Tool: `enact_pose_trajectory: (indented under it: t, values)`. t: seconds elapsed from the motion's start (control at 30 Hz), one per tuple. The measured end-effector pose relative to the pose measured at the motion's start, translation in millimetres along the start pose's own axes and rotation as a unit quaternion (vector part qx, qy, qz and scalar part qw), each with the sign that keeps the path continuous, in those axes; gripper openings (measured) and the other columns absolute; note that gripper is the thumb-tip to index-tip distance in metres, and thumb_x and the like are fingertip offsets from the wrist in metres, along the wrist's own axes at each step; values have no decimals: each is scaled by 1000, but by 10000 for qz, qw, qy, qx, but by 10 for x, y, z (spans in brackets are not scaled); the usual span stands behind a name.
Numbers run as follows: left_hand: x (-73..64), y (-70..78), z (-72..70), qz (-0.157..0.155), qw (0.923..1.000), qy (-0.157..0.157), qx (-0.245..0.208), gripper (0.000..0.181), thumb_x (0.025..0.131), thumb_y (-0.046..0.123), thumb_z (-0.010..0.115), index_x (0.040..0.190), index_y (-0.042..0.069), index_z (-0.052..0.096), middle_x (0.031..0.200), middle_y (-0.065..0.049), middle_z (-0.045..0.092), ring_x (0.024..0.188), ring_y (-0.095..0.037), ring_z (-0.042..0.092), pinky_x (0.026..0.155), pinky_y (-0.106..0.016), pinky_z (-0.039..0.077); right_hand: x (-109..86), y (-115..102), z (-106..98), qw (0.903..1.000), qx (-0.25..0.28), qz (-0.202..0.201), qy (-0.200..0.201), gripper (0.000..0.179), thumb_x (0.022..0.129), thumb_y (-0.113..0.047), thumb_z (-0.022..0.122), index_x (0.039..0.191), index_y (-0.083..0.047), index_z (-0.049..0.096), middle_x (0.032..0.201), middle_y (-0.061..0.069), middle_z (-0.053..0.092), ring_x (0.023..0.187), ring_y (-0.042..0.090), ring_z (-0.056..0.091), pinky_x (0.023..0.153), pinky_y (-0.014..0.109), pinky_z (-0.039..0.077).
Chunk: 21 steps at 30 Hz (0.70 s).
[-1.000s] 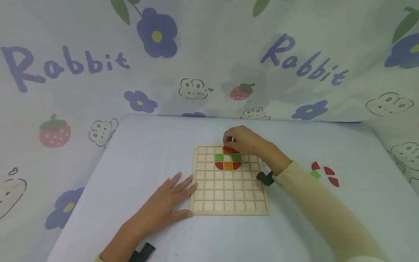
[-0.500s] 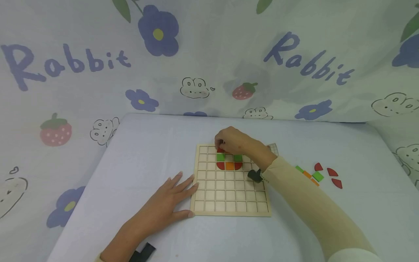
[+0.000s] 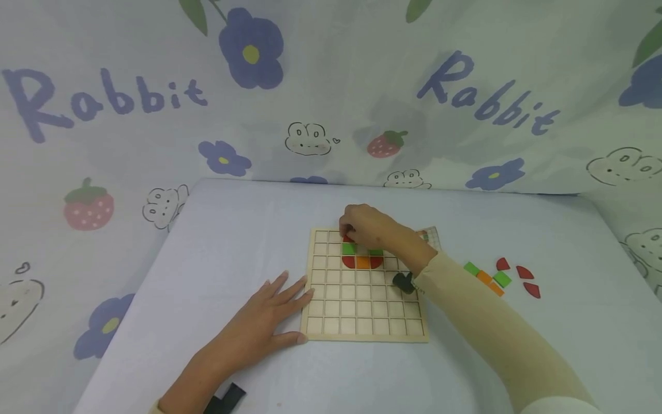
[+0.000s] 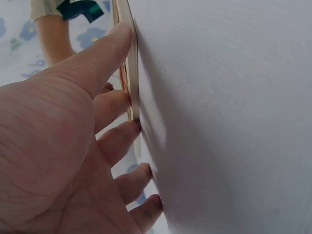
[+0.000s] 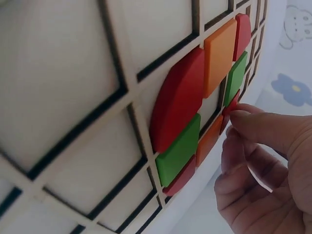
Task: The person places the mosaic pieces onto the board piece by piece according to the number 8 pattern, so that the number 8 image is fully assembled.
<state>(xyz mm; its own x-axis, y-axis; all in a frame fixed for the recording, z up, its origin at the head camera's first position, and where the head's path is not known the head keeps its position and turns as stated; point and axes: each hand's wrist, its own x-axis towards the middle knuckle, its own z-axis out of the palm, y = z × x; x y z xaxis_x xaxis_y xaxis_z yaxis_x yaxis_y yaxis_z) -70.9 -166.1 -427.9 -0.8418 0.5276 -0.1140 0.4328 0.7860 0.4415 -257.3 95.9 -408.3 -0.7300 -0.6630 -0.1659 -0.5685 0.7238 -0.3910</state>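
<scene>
A wooden grid board (image 3: pixel 364 310) lies on the white table. In its upper rows, red quarter-round tiles (image 3: pixel 349 262), green square tiles (image 3: pixel 349 249) and orange square tiles (image 3: pixel 363 262) form a ring around one bare cell. My right hand (image 3: pixel 368 224) is at the ring's far left corner, hiding part of the far row. Close up in the right wrist view, its thumb and finger pinch a red quarter-round tile (image 5: pixel 230 113) at its cell. My left hand (image 3: pixel 264 316) lies with fingers spread, its fingertips and thumb touching the board's left edge (image 4: pixel 132 63).
Right of the board lie loose red quarter-round tiles (image 3: pixel 524 272), green squares (image 3: pixel 501 279) and orange squares (image 3: pixel 484 277). A small printed pattern card (image 3: pixel 430 236) shows behind the right forearm. A patterned cloth (image 3: pixel 331 86) hangs behind the table.
My right hand has moved left along the board's far row, then sunk slightly. More loose tiles and the card have come out from behind the right arm. The left hand stays put.
</scene>
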Motion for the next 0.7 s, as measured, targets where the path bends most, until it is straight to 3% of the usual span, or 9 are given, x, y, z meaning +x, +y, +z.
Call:
enact_pose_trajectory:
  t: [0.3, 0.47, 0.7]
  values:
    - [5, -16, -2, 78, 9999, 51, 80, 79, 91, 49, 78, 158, 20, 49, 169, 2, 31, 158, -37, 17, 126, -59, 21, -244, 99, -91, 9960, 514, 582, 433, 22, 108, -8, 53, 120, -4, 71, 116, 8, 71, 103, 22, 65, 94, 38, 57]
    - [9, -20, 8, 97, 9999, 57, 123, 80, 90, 49, 79, 158, 20, 49, 169, 2, 32, 158, -37, 18, 126, -59, 21, -382, 192, -127, 9934, 531, 859, 540, 23, 108, -7, 52, 120, -2, 71, 114, 10, 73, 95, 22, 65, 89, 38, 59]
    - [19, 3, 13, -63, 9999, -21, 92, 80, 89, 48, 80, 158, 20, 49, 169, 2, 31, 159, -36, 16, 127, -57, 19, -463, 230, -58, 9900, 595, 1217, 393, 20, 110, -11, 53, 117, -5, 70, 107, 6, 71, 95, 21, 64, 89, 37, 58]
